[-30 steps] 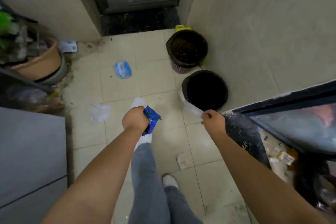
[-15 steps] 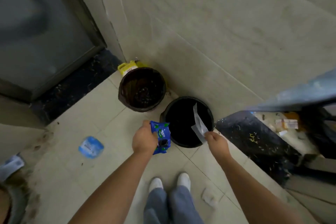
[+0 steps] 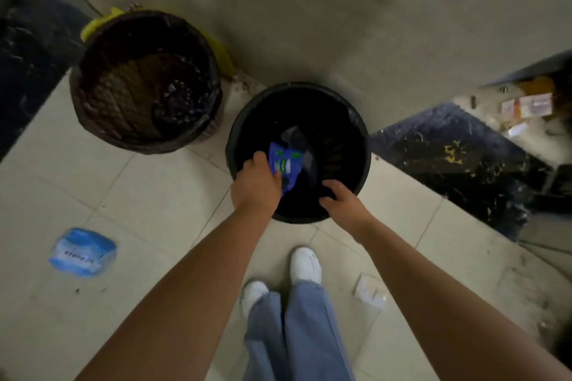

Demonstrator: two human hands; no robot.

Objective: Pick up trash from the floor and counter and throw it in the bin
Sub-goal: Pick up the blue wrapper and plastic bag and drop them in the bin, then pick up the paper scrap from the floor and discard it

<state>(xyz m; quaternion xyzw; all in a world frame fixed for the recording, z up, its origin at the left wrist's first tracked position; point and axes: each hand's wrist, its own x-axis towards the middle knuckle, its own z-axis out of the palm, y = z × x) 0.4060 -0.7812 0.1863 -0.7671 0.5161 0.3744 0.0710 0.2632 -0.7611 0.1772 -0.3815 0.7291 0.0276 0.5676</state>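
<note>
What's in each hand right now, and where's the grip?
Left hand pinches the blue wrapper by its left edge over the black bin; right hand is open, empty.

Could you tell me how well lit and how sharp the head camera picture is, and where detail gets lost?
Head view: dim and soft all over; the black bin inside is nearly pure shadow, only the blue wrapper in the left hand reads clearly; the right hand hangs open at the rim; wide-angle bending curves the edges; the counter litter is smeared.
</note>
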